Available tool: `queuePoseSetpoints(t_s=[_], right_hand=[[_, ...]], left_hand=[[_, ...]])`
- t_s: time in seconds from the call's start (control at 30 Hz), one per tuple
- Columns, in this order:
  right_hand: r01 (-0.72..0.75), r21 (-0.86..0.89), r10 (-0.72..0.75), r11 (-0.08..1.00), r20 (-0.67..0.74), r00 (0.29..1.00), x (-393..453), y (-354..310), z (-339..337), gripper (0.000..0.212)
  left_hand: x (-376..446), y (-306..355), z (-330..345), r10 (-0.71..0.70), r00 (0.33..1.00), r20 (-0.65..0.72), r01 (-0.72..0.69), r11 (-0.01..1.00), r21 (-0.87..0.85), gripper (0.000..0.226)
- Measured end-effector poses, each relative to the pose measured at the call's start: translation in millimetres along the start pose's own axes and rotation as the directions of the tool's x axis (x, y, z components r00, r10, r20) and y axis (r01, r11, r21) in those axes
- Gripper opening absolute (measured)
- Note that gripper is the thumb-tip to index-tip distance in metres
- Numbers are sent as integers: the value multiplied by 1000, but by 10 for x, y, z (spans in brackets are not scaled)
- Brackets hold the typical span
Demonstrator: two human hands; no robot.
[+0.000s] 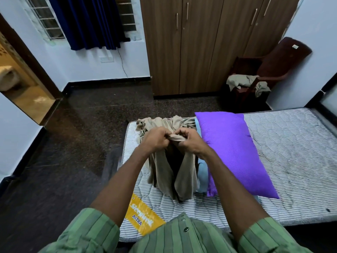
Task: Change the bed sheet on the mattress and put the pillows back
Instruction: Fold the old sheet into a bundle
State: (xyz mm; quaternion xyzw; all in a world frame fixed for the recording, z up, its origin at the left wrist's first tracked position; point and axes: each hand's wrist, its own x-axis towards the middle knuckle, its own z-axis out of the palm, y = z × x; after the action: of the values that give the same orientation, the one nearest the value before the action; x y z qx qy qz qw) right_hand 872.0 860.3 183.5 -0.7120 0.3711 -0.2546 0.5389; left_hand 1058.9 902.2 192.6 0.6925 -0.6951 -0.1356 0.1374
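The bare striped mattress (pixel 291 161) carries a purple pillow (pixel 231 152), a light-blue pillow (pixel 202 172) and bunched beige sheet (pixel 164 123).

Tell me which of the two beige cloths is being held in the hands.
The beige cloth over the mattress, gripped by both hands, left and right. The other beige cloth lies untouched on the chair.

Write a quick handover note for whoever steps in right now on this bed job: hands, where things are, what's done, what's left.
Left hand and right hand both grip the bunched beige sheet, held up over the mattress.
Purple pillow lies on the bare mattress, over a light blue one.
Another beige cloth is on the chair.
Done: mattress is stripped.
Left: spread and tuck the sheet, move the pillows off first, then put them back.
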Motion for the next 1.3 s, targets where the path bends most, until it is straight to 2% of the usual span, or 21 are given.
queuePoseSetpoints(t_s=[0.1, 0.2, 0.27, 0.37, 0.5, 0.57, 0.6, 0.67, 0.73, 0.8, 0.83, 0.9, 0.93, 1.0, 1.03, 1.1, 1.13, 1.17, 1.2, 1.23, 1.3], right_hand=[[-125, -78, 124, 989, -16, 992, 16, 117, -104, 29], [-264, -337, 275, 904, -15, 961, -19, 340, -222, 14], [-365, -516, 352, 775, -128, 927, -76, 496, -276, 7], [-497, -547, 313, 674, -398, 862, -196, 529, -269, 23], [-471, -514, 71, 716, -619, 782, -173, 480, -247, 27], [-299, -261, 43, 918, -684, 729, -121, 480, -301, 19], [-150, -1, 109, 989, -679, 726, -111, 442, -313, 18], [73, 469, 248, 880, -585, 772, -155, 379, -304, 27], [24, 557, 254, 830, -416, 873, -188, 391, -347, 25], [-199, 354, 269, 914, -161, 950, -232, 519, -407, 38], [-319, 118, 326, 941, -48, 944, -277, 584, -428, 44], [-454, -426, 511, 783, 24, 859, -352, 766, -469, 40], [-472, -594, 580, 651, -11, 814, -380, 850, -479, 35], [-596, -558, 575, 578, -241, 782, -399, 878, -425, 19], [-669, -356, 523, 653, -427, 738, -388, 831, -434, 15], [-512, 335, 582, 791, -669, 462, -292, 633, -464, 24], [-291, 640, 700, 711, -605, 379, -239, 527, -482, 27], [-167, 784, 769, 598, -504, 393, -188, 449, -487, 27], [-167, 804, 782, 570, -468, 412, -123, 409, -479, 28], [-299, 703, 749, 645, -504, 429, -83, 401, -458, 30], [-564, 222, 570, 796, -591, 571, -86, 356, -384, 29]], left_hand=[[-34, -33, -113, -174, 960, -219, 168, 985, -48, 31], [-52, -89, -277, -449, 804, -390, 349, 887, -301, 34], [-40, -209, -353, -557, 716, -420, 381, 817, -433, 33], [-52, -222, -384, -535, 753, -384, 364, 824, -434, 31], [-73, -242, -357, -581, 729, -362, 399, 790, -465, 31], [-90, -318, -357, -623, 697, -356, 429, 760, -489, 32], [-99, -352, -367, -641, 681, -354, 438, 744, -504, 33], [-120, -408, -387, -673, 644, -364, 445, 716, -537, 33], [-125, -463, -404, -712, 596, -372, 452, 680, -577, 29], [-118, -542, -427, -759, 540, -365, 470, 631, -617, 30], [-109, -583, -433, -779, 517, -354, 482, 607, -632, 32], [-121, -621, -425, -797, 498, -342, 492, 584, -646, 32], [-131, -630, -405, -794, 505, -339, 493, 587, -642, 30], [-142, -655, -338, -764, 565, -312, 509, 620, -596, 21], [-139, -672, -303, -732, 620, -284, 511, 651, -562, 19], [-148, -677, -241, -638, 744, -200, 487, 723, -490, 39], [-157, -658, -216, -581, 801, -148, 468, 760, -452, 53], [-147, -626, -175, -509, 854, -110, 424, 803, -419, 61], [-131, -579, -133, -431, 899, -78, 369, 843, -392, 63], [-104, -530, -82, -348, 936, -54, 303, 874, -381, 62], [-43, -463, 6, -217, 976, -8, 200, 912, -358, 52]])
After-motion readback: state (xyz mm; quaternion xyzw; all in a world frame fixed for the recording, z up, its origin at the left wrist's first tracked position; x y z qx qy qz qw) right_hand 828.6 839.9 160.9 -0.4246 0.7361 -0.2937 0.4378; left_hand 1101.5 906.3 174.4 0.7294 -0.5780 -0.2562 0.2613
